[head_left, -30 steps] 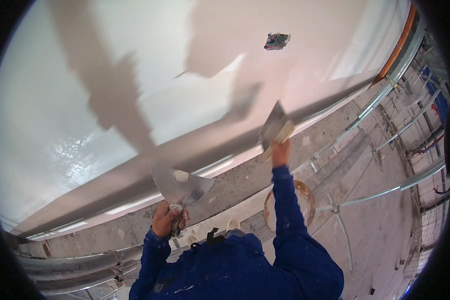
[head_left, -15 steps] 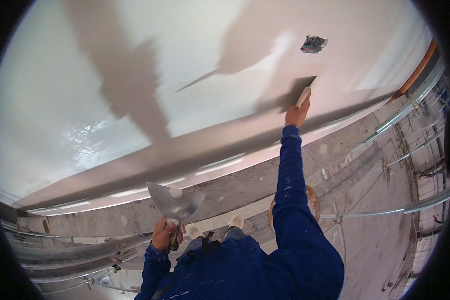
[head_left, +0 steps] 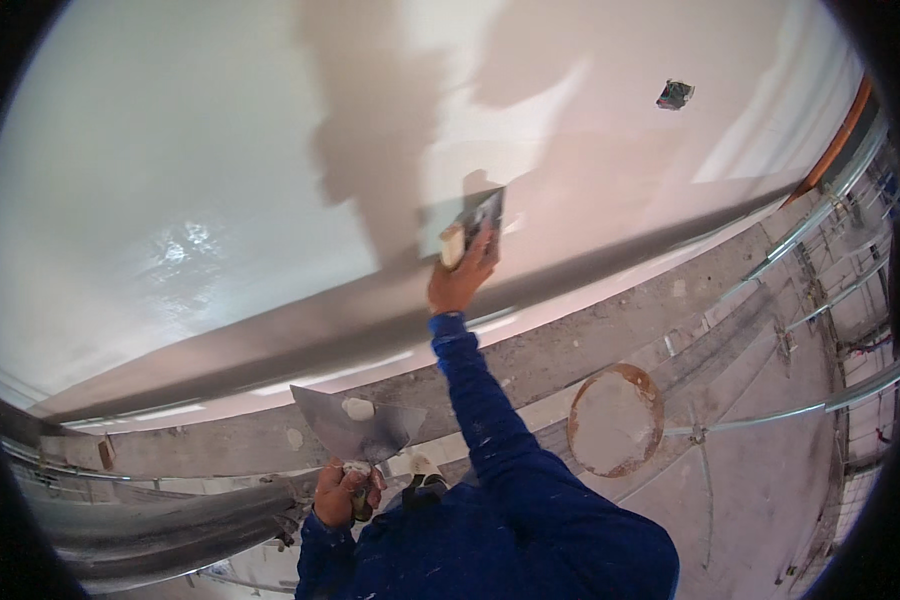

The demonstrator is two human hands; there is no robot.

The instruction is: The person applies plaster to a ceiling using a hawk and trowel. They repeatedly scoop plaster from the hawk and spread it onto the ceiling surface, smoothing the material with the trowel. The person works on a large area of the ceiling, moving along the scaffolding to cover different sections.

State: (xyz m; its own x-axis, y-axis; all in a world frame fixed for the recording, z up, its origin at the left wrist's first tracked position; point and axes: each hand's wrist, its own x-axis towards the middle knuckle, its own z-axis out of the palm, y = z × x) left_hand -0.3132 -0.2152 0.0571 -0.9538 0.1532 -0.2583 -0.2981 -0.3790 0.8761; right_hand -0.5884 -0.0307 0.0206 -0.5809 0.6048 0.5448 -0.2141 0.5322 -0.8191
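Observation:
My right hand [head_left: 462,278] is closed round the light handle of a plastering trowel [head_left: 486,212]. The trowel's blade lies at the smooth white plastered wall [head_left: 260,150], near the middle of the view. Low and to the left, my left hand [head_left: 345,492] grips the handle of a broad, fan-shaped putty knife [head_left: 355,428]. A dab of pale plaster [head_left: 358,409] sits on that metal blade, which is held apart from the wall.
A round tub of pale plaster with a brown rim [head_left: 656,396] stands right of my right arm. Scaffold pipes [head_left: 820,408] cross the right side, and thick grey rolls or pipes [head_left: 170,525] lie lower left. A wall opening [head_left: 675,94] shows wires. An orange pipe [head_left: 838,140] runs at far right.
My right hand has swept left across the wall with the trowel, uncovering the plaster tub. My left hand, still on the putty knife, appears slightly lower and further right.

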